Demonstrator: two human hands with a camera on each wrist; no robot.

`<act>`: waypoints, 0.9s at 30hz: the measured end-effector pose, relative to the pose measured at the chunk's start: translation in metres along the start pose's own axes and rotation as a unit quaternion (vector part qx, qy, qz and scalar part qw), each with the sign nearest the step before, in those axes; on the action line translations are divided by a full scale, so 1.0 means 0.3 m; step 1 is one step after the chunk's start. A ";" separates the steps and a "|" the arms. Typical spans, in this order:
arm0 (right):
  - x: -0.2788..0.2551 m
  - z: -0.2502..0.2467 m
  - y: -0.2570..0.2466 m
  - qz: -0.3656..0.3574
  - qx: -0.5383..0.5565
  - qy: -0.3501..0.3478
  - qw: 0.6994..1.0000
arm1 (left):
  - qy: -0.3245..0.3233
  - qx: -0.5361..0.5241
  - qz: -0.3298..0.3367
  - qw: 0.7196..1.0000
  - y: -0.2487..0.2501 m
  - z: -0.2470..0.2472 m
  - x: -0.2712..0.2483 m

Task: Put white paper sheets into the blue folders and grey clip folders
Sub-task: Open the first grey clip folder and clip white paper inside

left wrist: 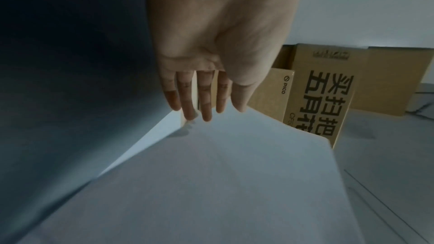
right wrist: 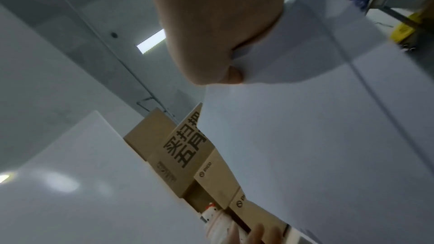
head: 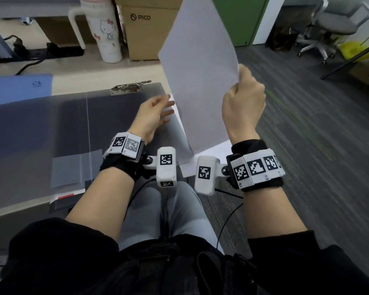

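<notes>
Right hand (head: 243,107): fingers curled, pinching the right edge of one white sheet (head: 200,71), held upright and tilted above the desk's right end. Left hand (head: 152,118): fingers straight and relaxed, holding nothing, tips touching the paper stack (head: 213,149) just beside the sheet's lower edge. One grey clip folder (head: 73,124) lies open on the desk (head: 83,81), metal clip (head: 130,87) at its far edge, a translucent cover spread leftward. One blue folder (head: 17,88) lies flat beyond it, left. Behind: one cartoon-printed tumbler (head: 102,28), cardboard boxes (head: 147,28), one power strip (head: 36,54); one office chair (head: 332,24) on the carpet, right. The raised sheet hides part of the boxes in the head view; the right wrist view shows printed characters on a box (right wrist: 185,151) and a ceiling light (right wrist: 150,42). The left wrist view shows four fingers (left wrist: 204,97) and a thumb, all extended.
</notes>
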State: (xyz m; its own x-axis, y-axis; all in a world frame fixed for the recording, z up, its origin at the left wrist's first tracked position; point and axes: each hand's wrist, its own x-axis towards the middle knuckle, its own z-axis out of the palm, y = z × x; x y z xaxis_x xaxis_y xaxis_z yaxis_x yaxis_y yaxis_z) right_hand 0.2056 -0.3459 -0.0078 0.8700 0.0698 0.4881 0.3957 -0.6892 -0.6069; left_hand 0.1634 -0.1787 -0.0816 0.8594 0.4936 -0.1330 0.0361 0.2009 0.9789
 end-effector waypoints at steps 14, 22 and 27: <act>-0.040 0.151 -0.119 0.026 0.482 -0.135 0.865 | 0.143 0.000 0.226 0.964 0.220 -0.310 -0.105; -0.106 0.224 -0.121 0.101 0.519 -0.200 0.825 | 0.138 0.014 0.180 0.974 0.169 -0.308 -0.184; -0.092 0.227 -0.142 0.099 0.528 -0.192 0.821 | 0.162 0.010 0.213 0.964 0.206 -0.323 -0.194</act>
State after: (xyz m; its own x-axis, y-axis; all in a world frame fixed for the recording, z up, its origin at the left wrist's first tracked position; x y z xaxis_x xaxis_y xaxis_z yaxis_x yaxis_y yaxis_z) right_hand 0.1848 -0.2694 -0.0380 0.8961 0.3941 0.2043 0.0936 0.2821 -0.9548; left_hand 0.0662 -0.1131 -0.0282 0.5947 0.7662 0.2437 -0.2730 -0.0926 0.9576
